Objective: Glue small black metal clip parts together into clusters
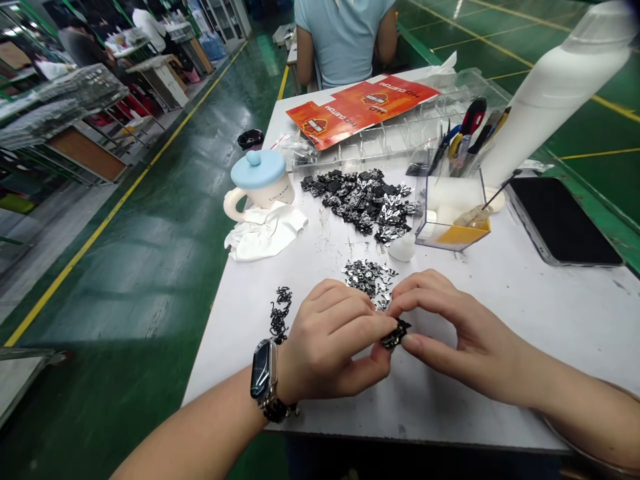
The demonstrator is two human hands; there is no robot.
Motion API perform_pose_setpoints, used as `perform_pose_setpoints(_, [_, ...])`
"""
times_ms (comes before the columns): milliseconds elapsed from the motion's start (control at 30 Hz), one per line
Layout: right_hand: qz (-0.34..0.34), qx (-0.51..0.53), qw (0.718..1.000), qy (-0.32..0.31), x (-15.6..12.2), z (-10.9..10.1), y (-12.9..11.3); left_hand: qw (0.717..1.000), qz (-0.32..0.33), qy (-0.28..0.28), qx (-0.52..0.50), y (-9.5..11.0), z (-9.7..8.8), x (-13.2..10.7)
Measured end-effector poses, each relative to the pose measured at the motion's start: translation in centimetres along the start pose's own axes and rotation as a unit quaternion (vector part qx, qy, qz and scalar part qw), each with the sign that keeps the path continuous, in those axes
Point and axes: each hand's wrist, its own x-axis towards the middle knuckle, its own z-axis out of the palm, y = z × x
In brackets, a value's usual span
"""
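Between my two hands, above the front of the white table (225,347), is a small black part (395,335) with shiny spots; its exact kind is too small to tell. My left hand (337,340), with a watch at the wrist, pinches it from the left. The thumb and fingers of my right hand (450,327) close on its right side. Just beyond my fingers lies a heap of tiny silvery metal pieces (367,277). Left of my left hand are small black curved pieces (281,310). Farther back spreads a larger pile of black and silver parts (360,200).
A lidded mug (267,190) and crumpled tissue (265,233) stand at the left edge. To the right are a tool holder (450,220), a white bottle (550,93) and a phone (565,220). Orange cards (360,107) lie on clear trays behind. A person (345,40) sits beyond.
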Motion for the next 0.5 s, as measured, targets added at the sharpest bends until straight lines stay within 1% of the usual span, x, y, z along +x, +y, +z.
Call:
perform_pose_setpoints(67, [0.036, 0.013, 0.999, -0.002, -0.2, 0.4, -0.3, 1.0, 0.006, -0.003, 0.031, -0.1, 0.1, -0.1])
perform_pose_setpoints(200, [0.117, 0.045, 0.992, 0.009, -0.4, 1.7, -0.7, 0.996, 0.047, -0.004, 0.081, -0.2, 0.3, -0.5])
perform_pose_setpoints(367, [0.164, 0.085, 0.982, 0.03, -0.6, 3.0, -0.7, 0.984, 0.099, 0.003, 0.145, 0.0, 0.4, -0.6])
perform_pose_setpoints(500, [0.174, 0.115, 0.977, 0.037, -0.8, 3.5, -0.7, 0.98, 0.112, 0.002, 0.164, 0.2, 0.4, -0.6])
